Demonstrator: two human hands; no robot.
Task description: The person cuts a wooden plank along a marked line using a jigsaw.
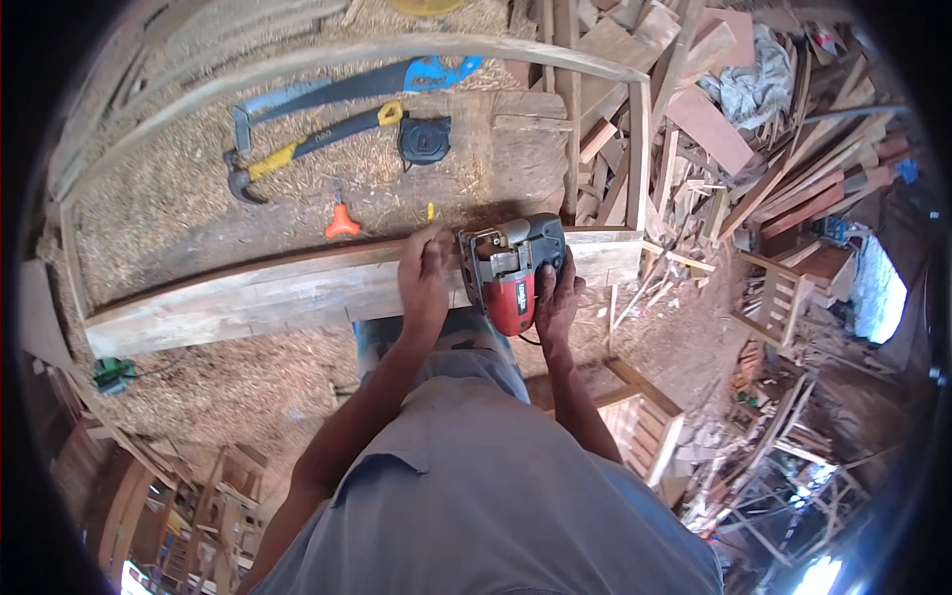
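Grey cloth of the person's shirt [476, 486] filled the space nearest the camera, hiding part of the shaving-strewn floor [258, 372]. Beyond it, a red-and-black power tool [514, 283] sat over the long pale wooden beam [268, 297], toward its right end. The right hand [557, 297] was wrapped around the tool's right side; the left hand [424, 278] had curled fingers at the beam — whether they pinched anything could not be told. Just past them lay a small yellow piece [430, 210]. The beam formed the near side of a curved wooden frame [397, 45], which enclosed an orange three-lobed handle [342, 223], a yellow-and-black claw hammer [283, 159], a black tape measure [424, 141] and a blue-handled saw [347, 89]. Scrap wood [813, 188] crowded the right — crumpled pale cloth [754, 84] among it.
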